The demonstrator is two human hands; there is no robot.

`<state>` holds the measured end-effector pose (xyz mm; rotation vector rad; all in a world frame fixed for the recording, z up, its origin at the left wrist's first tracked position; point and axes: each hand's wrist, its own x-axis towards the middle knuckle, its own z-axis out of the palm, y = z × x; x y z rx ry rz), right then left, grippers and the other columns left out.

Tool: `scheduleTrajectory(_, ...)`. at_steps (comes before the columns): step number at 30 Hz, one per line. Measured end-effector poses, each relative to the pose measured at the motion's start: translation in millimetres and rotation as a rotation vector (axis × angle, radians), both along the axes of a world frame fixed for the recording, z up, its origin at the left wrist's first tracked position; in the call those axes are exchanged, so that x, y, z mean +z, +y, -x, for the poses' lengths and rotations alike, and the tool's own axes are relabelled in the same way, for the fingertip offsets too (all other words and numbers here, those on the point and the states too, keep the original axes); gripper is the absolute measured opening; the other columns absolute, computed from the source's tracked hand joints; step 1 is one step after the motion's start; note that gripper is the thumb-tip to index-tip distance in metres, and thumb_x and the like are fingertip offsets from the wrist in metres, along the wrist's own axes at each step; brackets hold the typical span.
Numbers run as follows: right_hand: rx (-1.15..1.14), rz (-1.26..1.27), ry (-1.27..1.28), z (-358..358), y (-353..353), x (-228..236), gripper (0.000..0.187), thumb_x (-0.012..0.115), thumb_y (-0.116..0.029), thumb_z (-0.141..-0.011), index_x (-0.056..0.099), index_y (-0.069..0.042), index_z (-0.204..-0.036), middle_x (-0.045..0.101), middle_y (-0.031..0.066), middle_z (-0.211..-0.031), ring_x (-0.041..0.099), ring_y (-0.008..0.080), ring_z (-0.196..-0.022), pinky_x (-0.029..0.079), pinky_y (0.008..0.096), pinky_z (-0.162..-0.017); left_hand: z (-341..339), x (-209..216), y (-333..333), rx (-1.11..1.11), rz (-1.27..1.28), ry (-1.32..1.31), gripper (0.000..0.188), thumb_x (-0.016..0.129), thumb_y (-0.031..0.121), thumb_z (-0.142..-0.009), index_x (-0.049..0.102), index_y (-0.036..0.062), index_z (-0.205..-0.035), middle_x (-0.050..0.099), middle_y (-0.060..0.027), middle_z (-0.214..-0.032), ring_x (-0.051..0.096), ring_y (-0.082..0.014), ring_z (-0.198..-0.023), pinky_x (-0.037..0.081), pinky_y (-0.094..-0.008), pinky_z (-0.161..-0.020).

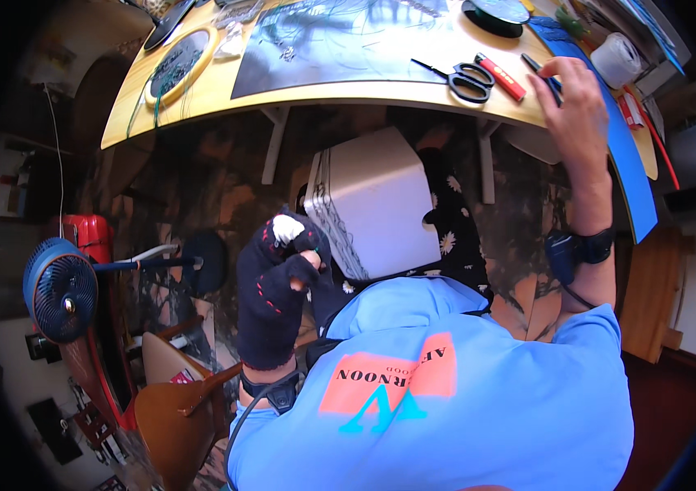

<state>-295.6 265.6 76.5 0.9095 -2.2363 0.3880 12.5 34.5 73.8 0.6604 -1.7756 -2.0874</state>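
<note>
My left hand (pixel 309 263) is raised beside the white box, inside a dark knitted covering (pixel 270 299) with red stitches and a white patch. The covering reaches down over the forearm. Bare fingertips show, curled together, with a tiny green bit beside them; what they hold is too small to name. At the table's right end, my right hand (pixel 574 106) has its thumb and fingers around a dark pen-like tool (pixel 531 63) lying on the tabletop. Just left of it are a red box cutter (pixel 502 78) and black-handled scissors (pixel 471 83).
The wooden table (pixel 127 106) bears a dark shiny sheet (pixel 323 49), a yellow-rimmed hoop (pixel 180 65) with threads, and a spool (pixel 497 15). A white roll (pixel 615 59) stands beyond my right hand. Below are a white box (pixel 381 204), a fan (pixel 60 290) and a wooden chair (pixel 172 425).
</note>
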Motion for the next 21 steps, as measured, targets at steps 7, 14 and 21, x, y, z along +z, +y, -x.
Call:
scheduleTrajectory(7, -0.200, -0.215, -0.263, 28, 32, -10, 0.025, 0.064, -0.026, -0.091, 0.056, -0.002, -0.092, 0.062, 0.0148, -0.094, 0.061, 0.0332, -0.094, 0.048, 0.0440, -0.082, 5, 2, -8, 0.147, 0.027, 0.038, 0.007, 0.056, 0.008, -0.081, 0.057, 0.0019, -0.084, 0.054, -0.0036, -0.077, 0.052, -0.0116, -0.069, 0.041, -0.0234, -0.063)
scheduleTrajectory(14, -0.177, -0.043, 0.089, 42, 35, -34, 0.024, 0.057, -0.024, -0.097, 0.055, -0.001, -0.089, 0.061, 0.0190, -0.088, 0.061, 0.0334, -0.086, 0.048, 0.0431, -0.078, 3, -7, -31, 0.149, 0.062, 0.127, 0.028, 0.051, 0.036, -0.099, 0.052, 0.0087, -0.095, 0.045, 0.0009, -0.084, 0.042, -0.0080, -0.069, 0.036, -0.0232, -0.060)
scheduleTrajectory(21, 0.333, 0.996, -0.754, 1, 28, -27, 0.023, 0.060, -0.021, -0.100, 0.067, 0.001, -0.094, 0.068, 0.0058, -0.092, 0.060, 0.0103, -0.086, 0.046, 0.0262, -0.077, 15, 17, -26, 0.149, 0.116, 0.171, 0.025, 0.057, 0.031, -0.097, 0.054, 0.0062, -0.095, 0.050, -0.0009, -0.086, 0.045, -0.0071, -0.070, 0.037, -0.0219, -0.059)
